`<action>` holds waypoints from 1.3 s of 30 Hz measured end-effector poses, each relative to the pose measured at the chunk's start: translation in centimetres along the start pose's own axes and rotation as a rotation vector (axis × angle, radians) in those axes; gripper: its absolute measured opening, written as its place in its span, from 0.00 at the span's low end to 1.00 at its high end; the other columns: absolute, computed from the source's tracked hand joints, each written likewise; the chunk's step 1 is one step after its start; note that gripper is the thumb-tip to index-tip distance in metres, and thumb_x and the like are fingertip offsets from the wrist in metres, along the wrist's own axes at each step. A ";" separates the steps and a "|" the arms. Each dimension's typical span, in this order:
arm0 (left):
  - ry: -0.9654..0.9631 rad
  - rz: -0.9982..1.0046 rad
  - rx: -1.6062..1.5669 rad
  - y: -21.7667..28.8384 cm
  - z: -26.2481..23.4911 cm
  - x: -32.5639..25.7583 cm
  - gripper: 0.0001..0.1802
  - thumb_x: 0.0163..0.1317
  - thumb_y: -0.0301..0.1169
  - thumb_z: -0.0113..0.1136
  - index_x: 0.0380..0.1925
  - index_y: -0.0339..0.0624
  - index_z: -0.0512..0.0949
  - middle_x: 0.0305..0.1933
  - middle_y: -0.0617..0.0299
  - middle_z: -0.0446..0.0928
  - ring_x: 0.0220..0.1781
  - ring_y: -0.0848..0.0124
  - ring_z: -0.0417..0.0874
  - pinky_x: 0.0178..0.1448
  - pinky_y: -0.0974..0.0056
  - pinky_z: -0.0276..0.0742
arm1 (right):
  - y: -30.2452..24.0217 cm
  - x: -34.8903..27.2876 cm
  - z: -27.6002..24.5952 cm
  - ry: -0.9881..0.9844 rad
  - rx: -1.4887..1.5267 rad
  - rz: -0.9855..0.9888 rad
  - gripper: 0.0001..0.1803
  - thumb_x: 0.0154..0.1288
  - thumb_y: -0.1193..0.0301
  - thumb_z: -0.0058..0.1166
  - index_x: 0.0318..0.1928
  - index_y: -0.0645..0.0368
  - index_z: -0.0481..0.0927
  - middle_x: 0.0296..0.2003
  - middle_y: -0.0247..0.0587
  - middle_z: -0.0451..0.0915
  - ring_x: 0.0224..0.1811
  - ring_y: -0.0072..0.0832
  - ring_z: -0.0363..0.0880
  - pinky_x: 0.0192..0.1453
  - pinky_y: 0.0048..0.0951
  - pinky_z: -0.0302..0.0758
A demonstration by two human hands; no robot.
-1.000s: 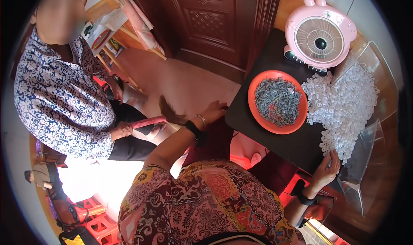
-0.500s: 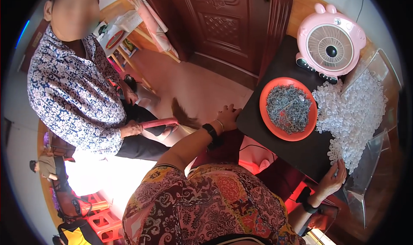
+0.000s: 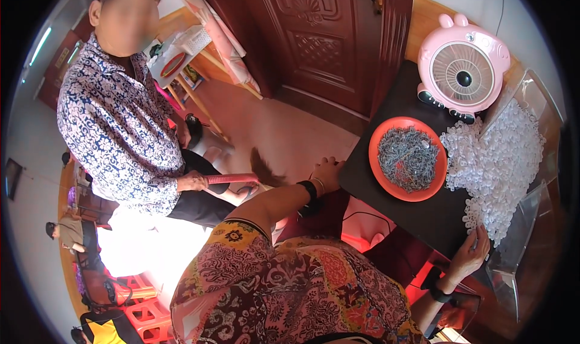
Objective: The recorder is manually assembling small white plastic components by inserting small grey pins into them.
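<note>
Whether the right fingers (image 3: 482, 237), beside white pieces (image 3: 498, 163), pinched any was unclear; the left fingers (image 3: 330, 163), slightly spread, stayed by the tabletop's (image 3: 389, 214) left corner.

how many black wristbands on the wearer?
2: left wristband behind the left hand, by the dark tabletop; right wristband behind the right hand, at the white pieces. No others visible.

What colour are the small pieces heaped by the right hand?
The pieces are whitish, showing best in the head view.
</note>
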State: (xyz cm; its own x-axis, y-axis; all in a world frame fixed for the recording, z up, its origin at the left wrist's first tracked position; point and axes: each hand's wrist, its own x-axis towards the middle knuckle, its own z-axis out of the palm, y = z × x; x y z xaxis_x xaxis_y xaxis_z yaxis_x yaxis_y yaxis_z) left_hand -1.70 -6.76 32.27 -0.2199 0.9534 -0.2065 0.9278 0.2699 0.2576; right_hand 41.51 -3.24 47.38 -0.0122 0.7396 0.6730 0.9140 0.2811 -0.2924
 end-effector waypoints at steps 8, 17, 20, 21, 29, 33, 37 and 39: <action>-0.006 -0.009 0.005 0.2 -0.7 -0.4 0.32 0.57 0.51 0.54 0.60 0.53 0.69 0.57 0.47 0.70 0.60 0.45 0.70 0.58 0.41 0.69 | -0.1 0.0 0.2 -0.003 -0.006 0.002 0.09 0.67 0.73 0.53 0.44 0.62 0.81 0.47 0.44 0.81 0.50 0.39 0.78 0.54 0.38 0.74; 0.038 0.009 -0.008 -0.3 3.6 -1.1 0.27 0.57 0.50 0.53 0.56 0.53 0.72 0.54 0.47 0.71 0.58 0.46 0.71 0.57 0.41 0.69 | 2.4 -3.5 1.8 -0.002 -0.029 -0.023 0.09 0.67 0.72 0.53 0.44 0.62 0.81 0.46 0.44 0.82 0.50 0.40 0.78 0.55 0.39 0.73; 0.098 -0.012 -0.052 -1.3 5.4 -2.0 0.27 0.56 0.49 0.52 0.54 0.52 0.73 0.54 0.48 0.72 0.58 0.47 0.71 0.56 0.42 0.70 | 2.1 -5.1 1.7 0.000 -0.023 -0.028 0.10 0.67 0.72 0.53 0.45 0.62 0.81 0.45 0.45 0.82 0.49 0.41 0.78 0.54 0.39 0.73; 0.102 -0.008 -0.055 -2.1 5.7 -2.5 0.27 0.56 0.49 0.52 0.54 0.52 0.73 0.54 0.48 0.72 0.58 0.47 0.71 0.56 0.42 0.70 | 1.8 -5.6 1.8 0.011 -0.020 -0.034 0.10 0.67 0.71 0.54 0.45 0.61 0.81 0.45 0.45 0.82 0.49 0.41 0.78 0.54 0.39 0.73; 0.152 0.021 -0.127 -7.3 -1.4 -9.9 0.27 0.58 0.51 0.48 0.55 0.55 0.74 0.55 0.51 0.72 0.57 0.50 0.72 0.55 0.43 0.72 | -7.3 -6.3 -5.8 0.127 -0.073 -0.074 0.08 0.65 0.71 0.56 0.42 0.60 0.82 0.40 0.44 0.83 0.44 0.42 0.79 0.49 0.39 0.75; 0.181 0.001 -0.144 -9.2 -3.6 -10.4 0.28 0.58 0.52 0.48 0.57 0.55 0.73 0.56 0.52 0.71 0.58 0.48 0.71 0.56 0.43 0.72 | -11.2 -3.8 -6.0 0.097 -0.105 -0.080 0.07 0.64 0.71 0.57 0.41 0.59 0.82 0.39 0.42 0.83 0.44 0.41 0.79 0.49 0.39 0.75; 0.129 -0.025 -0.113 -9.7 -2.6 -3.0 0.26 0.58 0.51 0.48 0.54 0.54 0.74 0.55 0.52 0.72 0.58 0.48 0.71 0.57 0.44 0.71 | -11.0 0.0 0.9 0.007 -0.109 -0.069 0.07 0.64 0.71 0.57 0.41 0.59 0.81 0.40 0.41 0.82 0.45 0.40 0.78 0.50 0.38 0.74; 0.113 -0.022 -0.151 -10.1 -0.1 3.4 0.27 0.55 0.50 0.53 0.54 0.54 0.74 0.57 0.51 0.70 0.59 0.49 0.70 0.58 0.40 0.69 | -8.8 2.1 5.9 -0.002 -0.108 -0.061 0.08 0.64 0.71 0.57 0.41 0.59 0.81 0.40 0.41 0.82 0.45 0.40 0.78 0.50 0.38 0.74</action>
State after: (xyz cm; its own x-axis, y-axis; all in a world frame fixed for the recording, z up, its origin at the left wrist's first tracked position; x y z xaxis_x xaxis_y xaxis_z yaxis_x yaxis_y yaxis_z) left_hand -11.86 -6.27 29.06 -0.2801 0.9538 -0.1089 0.8685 0.3000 0.3945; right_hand 31.03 -0.53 47.34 -0.0693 0.7243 0.6859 0.9501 0.2577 -0.1761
